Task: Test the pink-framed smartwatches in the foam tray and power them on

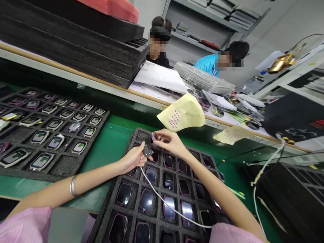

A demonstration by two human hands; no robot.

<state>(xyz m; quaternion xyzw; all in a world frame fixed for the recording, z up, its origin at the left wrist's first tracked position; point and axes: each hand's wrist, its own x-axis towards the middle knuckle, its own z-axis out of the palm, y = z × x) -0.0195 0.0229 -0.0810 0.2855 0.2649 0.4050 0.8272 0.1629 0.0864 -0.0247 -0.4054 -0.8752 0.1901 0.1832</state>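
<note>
Above the far part of a black foam tray (115,194), my two hands are close together. My left hand (136,156) is closed around a small dark device (147,148), from which a white cable (162,199) runs down across the tray. My right hand (170,143) pinches a small purple-edged watch case (154,136) just above and right of the device; its fingers partly hide it. Dark-screened watch cases (146,199) with purple rims lie in the tray's compartments.
A second foam tray (65,165) at the left holds several watch cases. Black foam trays (76,44) are stacked on the shelf. Yellow paper (183,113) hangs from its edge. Two people sit beyond. A black box (286,199) stands at the right.
</note>
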